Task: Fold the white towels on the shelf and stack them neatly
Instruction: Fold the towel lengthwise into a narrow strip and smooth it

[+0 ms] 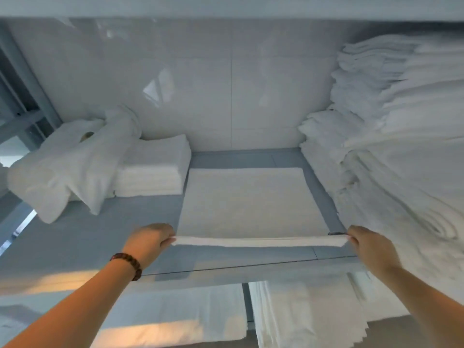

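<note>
Towels sit all over this shelf [100, 244], and the one being folded is the flat towel [251, 202] in the middle. It lies spread out on the shelf, between the neat stack [153, 169] on the left and the big pile [391, 146] on the right. Its near edge is lifted a little and pulled straight between two hands. The left hand [150, 239], with a bead bracelet [128, 264] on its wrist, has its fingers curled and pinches the near left corner. The right hand [369, 247] pinches the near right corner the same way. I think the next move is to carry that edge over to the far edge, to fold the towel in half. A few things could go wrong. If one hand goes faster than the other, the edges will not line up and the fold will be crooked. If a pinch is too soft, a corner could slip out and flop down. The big pile looks tall and wavy, and it lies just beside the towel, so the right arm could bump it and make it slide. On the left a loose towel [67, 174] lies in a messy heap beside the neat stack, and a wide swing could knock it about.
</note>
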A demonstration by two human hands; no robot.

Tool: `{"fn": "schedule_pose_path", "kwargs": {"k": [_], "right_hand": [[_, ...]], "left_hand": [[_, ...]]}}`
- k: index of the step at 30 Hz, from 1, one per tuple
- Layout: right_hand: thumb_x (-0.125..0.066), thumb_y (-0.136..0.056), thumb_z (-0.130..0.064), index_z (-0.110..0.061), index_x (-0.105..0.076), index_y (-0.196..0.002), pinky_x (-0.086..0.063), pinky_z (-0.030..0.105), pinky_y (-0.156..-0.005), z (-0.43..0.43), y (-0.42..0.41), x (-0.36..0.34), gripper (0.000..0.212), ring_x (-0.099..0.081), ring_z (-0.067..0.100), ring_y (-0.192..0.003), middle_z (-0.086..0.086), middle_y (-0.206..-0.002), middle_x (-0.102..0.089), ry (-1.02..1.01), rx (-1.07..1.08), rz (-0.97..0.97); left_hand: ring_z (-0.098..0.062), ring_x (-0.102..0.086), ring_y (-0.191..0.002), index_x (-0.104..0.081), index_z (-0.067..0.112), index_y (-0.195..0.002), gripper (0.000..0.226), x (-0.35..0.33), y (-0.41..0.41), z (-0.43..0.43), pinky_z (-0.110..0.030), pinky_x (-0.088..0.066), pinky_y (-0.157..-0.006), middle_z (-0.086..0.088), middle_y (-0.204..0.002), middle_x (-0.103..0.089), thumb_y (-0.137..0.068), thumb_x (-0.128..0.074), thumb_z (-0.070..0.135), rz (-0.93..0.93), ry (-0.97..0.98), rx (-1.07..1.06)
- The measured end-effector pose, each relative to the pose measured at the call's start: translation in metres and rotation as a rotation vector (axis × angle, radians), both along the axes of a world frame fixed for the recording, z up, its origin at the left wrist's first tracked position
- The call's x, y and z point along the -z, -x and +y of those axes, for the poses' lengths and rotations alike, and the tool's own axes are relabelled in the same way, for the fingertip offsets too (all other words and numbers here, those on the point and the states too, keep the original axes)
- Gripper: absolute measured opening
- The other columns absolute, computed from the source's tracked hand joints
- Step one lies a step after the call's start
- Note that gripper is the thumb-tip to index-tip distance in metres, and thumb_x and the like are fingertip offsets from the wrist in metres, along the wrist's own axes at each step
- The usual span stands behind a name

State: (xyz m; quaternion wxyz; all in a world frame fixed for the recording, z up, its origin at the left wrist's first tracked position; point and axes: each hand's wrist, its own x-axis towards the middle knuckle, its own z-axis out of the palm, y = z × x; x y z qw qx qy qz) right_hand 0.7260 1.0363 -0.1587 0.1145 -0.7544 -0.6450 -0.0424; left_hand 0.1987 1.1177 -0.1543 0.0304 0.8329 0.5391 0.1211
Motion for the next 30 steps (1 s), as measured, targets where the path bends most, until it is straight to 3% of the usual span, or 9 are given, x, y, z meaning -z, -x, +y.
{"fn": "schedule_pose_path", "kwargs": {"k": [4,6,8,10,12,14,19,25,30], "right_hand": [[-0.065,-0.079,-0.003,-0.018,-0.051,-0.069,-0.030,0.027,-0.049,-0.037,0.011,0.040,0.022,-0.050,0.026,-0.056,0.002,-0.065,-0.053,0.125,0.042,0.046],[-0.067,-0.076,0.000,-0.013,-0.064,-0.083,-0.038,0.029,-0.055,-0.051,0.012,0.055,0.015,-0.062,0.031,-0.070,0.008,-0.075,-0.061,0.159,0.004,0.072],[-0.065,-0.082,-0.004,-0.006,-0.064,-0.113,-0.048,0.037,-0.077,-0.058,0.012,0.066,0.032,-0.062,0.034,-0.103,0.016,-0.110,-0.065,0.253,-0.008,0.073],[-0.063,-0.085,-0.011,-0.009,-0.059,-0.122,-0.043,0.037,-0.094,-0.062,0.012,0.070,0.037,-0.053,0.032,-0.120,0.014,-0.130,-0.056,0.331,-0.052,0.069],[-0.067,-0.084,-0.024,-0.017,-0.062,-0.104,-0.042,0.032,-0.087,-0.063,0.015,0.065,0.022,-0.056,0.028,-0.114,0.008,-0.122,-0.059,0.351,-0.121,0.091],[-0.066,-0.084,-0.036,-0.016,-0.061,-0.102,-0.041,0.028,-0.082,-0.057,0.019,0.059,0.027,-0.057,0.024,-0.109,0.003,-0.116,-0.058,0.311,-0.119,0.140],[-0.056,-0.092,-0.029,-0.012,-0.059,-0.119,-0.024,0.035,-0.111,0.016,0.081,0.050,0.032,-0.031,0.023,-0.138,0.008,-0.145,-0.041,0.074,-0.239,0.274],[-0.025,-0.102,-0.026,-0.018,-0.023,-0.148,-0.001,0.041,-0.118,0.120,0.174,0.087,0.047,0.001,0.013,-0.146,-0.003,-0.159,-0.005,0.226,-0.426,0.132],[-0.001,-0.091,-0.058,-0.034,0.002,-0.149,0.003,0.042,-0.118,0.137,0.153,0.119,0.062,0.011,0.014,-0.145,-0.009,-0.158,0.009,0.278,-0.337,-0.051]], "left_hand": [[-0.025,-0.069,-0.074,-0.069,0.016,-0.088,0.017,0.042,0.005,-0.029,-0.033,-0.056,-0.062,-0.004,-0.088,-0.071,-0.073,-0.078,0.016,0.048,0.056,0.069],[-0.026,-0.070,-0.075,-0.069,0.016,-0.090,0.024,0.056,0.008,-0.040,-0.033,-0.057,-0.062,-0.006,-0.091,-0.072,-0.069,-0.079,0.011,0.075,0.071,0.089],[-0.028,-0.067,-0.090,-0.067,0.015,-0.102,0.023,0.061,0.004,-0.052,-0.034,-0.055,-0.076,-0.006,-0.105,-0.069,-0.080,-0.069,0.015,0.105,0.140,0.084],[-0.024,-0.056,-0.113,-0.058,0.021,-0.121,0.031,0.063,0.003,-0.057,-0.032,-0.044,-0.095,0.000,-0.126,-0.058,-0.091,-0.057,0.031,0.195,0.256,0.065],[-0.019,-0.048,-0.121,-0.052,0.026,-0.125,0.050,0.059,0.002,-0.059,-0.031,-0.033,-0.104,0.006,-0.134,-0.052,-0.088,-0.044,0.060,0.307,0.336,0.057],[-0.018,-0.049,-0.118,-0.055,0.028,-0.118,0.079,0.052,-0.003,-0.056,-0.033,-0.031,-0.103,0.005,-0.128,-0.056,-0.076,-0.018,0.083,0.248,0.251,0.061],[-0.018,-0.021,-0.141,-0.044,0.026,-0.137,0.082,0.039,-0.071,-0.013,-0.038,-0.016,-0.114,0.002,-0.153,-0.027,-0.077,-0.006,0.068,-0.053,0.180,0.002],[-0.018,0.004,-0.146,-0.005,0.015,-0.151,0.053,0.088,-0.185,0.051,-0.040,-0.002,-0.118,-0.002,-0.159,0.002,-0.102,-0.017,0.032,0.059,0.309,-0.042],[-0.023,0.017,-0.144,0.014,0.040,-0.146,0.063,0.121,-0.186,0.070,-0.066,0.007,-0.107,0.012,-0.155,0.019,-0.090,-0.004,0.063,0.232,0.289,-0.245]]}}
